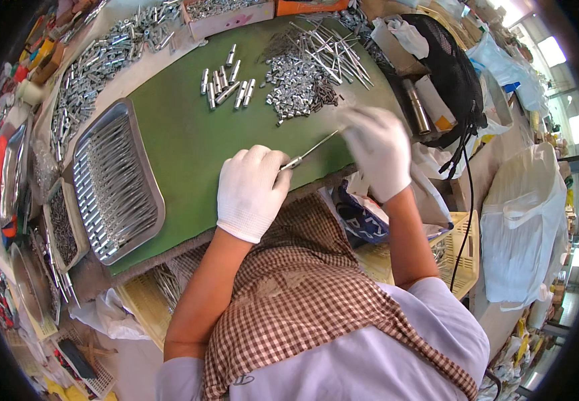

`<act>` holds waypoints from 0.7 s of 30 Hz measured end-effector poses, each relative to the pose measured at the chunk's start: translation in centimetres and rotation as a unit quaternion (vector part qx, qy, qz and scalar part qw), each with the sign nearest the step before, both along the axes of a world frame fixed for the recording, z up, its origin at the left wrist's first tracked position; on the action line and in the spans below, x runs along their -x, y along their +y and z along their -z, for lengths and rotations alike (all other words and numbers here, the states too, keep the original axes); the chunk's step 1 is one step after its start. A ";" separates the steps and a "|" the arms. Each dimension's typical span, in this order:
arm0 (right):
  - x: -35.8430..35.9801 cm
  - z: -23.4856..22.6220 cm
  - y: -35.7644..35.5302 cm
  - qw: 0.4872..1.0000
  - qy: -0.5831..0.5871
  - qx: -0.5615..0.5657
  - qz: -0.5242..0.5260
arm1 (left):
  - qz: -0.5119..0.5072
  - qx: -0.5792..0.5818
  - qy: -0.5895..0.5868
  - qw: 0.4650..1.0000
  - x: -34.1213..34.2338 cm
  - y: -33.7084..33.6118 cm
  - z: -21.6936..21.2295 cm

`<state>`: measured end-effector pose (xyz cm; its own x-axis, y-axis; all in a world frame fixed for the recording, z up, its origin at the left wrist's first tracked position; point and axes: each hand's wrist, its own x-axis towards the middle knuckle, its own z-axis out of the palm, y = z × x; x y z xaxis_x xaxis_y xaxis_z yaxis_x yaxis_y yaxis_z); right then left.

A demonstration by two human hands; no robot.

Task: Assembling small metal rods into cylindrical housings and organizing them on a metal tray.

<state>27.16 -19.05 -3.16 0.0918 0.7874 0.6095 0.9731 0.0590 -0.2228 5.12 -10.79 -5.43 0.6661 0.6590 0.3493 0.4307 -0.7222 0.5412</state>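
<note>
Left hand (254, 190) clamped on metal sleeve (292, 163), mid-frame; right hand (377, 150) blurred, grip can't be told; tray (160, 200) at left looks mostly filled, upper-centre cylinders (212, 95) and rods (333, 59) remain

Bright windows (552, 51) line the room's right side.

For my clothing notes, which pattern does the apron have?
The apron is brown-and-white checked, seen in the head view.
</note>
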 end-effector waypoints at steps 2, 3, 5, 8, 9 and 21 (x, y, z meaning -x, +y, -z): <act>-2.5 0.1 -0.2 0.996 0.027 -0.009 0.080 | -0.005 -0.006 -0.006 1.000 -0.2 0.0 0.0; -3.2 0.2 -0.3 0.994 0.050 -0.007 0.099 | -0.005 -0.007 -0.006 1.000 -0.5 0.0 -0.1; -4.1 0.4 -0.1 0.993 0.045 -0.005 0.109 | -0.011 -0.046 0.009 0.999 -0.9 -0.2 -0.5; -5.1 1.2 2.2 0.993 0.056 -0.008 0.106 | 0.000 -0.061 0.001 0.998 -1.5 -0.4 -0.4; -5.6 1.4 3.1 0.993 0.056 -0.009 0.107 | 0.001 -0.062 0.000 0.998 -1.7 -0.5 -0.3; -10.6 0.9 12.1 0.917 0.020 0.262 0.299 | -0.042 -0.154 0.053 0.986 4.6 1.6 -2.6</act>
<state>37.80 -6.94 -4.06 0.6174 0.7726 0.1483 0.7866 -0.6085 -0.1048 0.55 -9.14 -2.84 0.6566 0.5873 0.4733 0.5389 -0.8043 0.2504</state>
